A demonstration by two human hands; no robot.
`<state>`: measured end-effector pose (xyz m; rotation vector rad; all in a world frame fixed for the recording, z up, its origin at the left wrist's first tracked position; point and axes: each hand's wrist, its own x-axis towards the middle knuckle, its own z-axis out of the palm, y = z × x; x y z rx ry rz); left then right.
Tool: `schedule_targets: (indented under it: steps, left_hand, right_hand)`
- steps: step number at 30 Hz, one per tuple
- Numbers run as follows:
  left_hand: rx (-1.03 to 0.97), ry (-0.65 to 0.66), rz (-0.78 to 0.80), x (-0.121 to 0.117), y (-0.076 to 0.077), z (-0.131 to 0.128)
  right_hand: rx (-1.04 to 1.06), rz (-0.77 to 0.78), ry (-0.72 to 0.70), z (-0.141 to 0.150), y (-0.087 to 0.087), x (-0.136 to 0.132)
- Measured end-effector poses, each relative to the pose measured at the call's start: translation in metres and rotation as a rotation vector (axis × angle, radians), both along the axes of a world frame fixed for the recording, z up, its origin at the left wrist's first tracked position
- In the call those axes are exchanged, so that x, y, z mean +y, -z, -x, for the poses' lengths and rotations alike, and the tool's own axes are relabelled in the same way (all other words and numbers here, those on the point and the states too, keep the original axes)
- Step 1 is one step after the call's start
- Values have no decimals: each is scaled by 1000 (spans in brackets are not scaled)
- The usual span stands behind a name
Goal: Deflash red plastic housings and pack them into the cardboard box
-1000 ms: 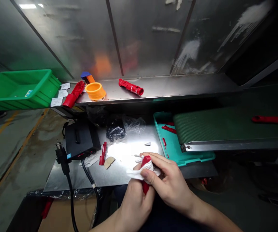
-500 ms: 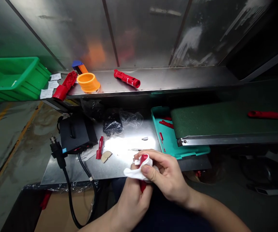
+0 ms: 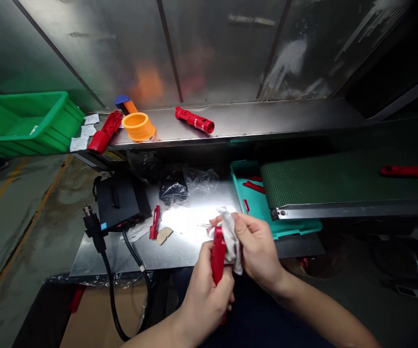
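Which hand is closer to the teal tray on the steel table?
Right. The right hand, pinching a white cloth, sits just in front of the teal tray's near edge. The left hand, gripping a red plastic part, is farther away, lower and to the left.

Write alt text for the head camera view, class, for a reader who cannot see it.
A left hand grips a red plastic part while a right hand holds a white cloth against it, above a steel bench. A teal tray with red pieces sits on the bench beneath the end of a green conveyor belt.
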<state>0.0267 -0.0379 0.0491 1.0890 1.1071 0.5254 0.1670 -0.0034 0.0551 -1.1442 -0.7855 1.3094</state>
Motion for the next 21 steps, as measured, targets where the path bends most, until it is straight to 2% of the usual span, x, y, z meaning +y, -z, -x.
schedule_targets:
  steps: [3, 6, 9, 12, 16, 18, 21]
  left_hand:
    - [-35, -30, 75, 0, 2, 1]
    - [-29, -42, 83, 2, 2, 1]
    - [-7, -45, 106, 5, -1, -2]
    - [-10, -60, 88, 8, -1, -4]
    - [-13, -58, 106, 8, 0, -5]
    - [5, -57, 108, 7, 1, -4]
    - [24, -56, 47, 7, 1, -3]
  right_hand:
    - [-214, -87, 238, -12, 1, 9]
    - [-465, -295, 346, -13, -4, 5]
    - [-581, -481, 312, -4, -5, -8]
    - [-647, -597, 156, 2, 2, -19]
    - [-658, -544, 13, -2, 7, -23]
    - [-573, -437, 21, -5, 4, -20]
    - [-317, -195, 36, -7, -3, -15]
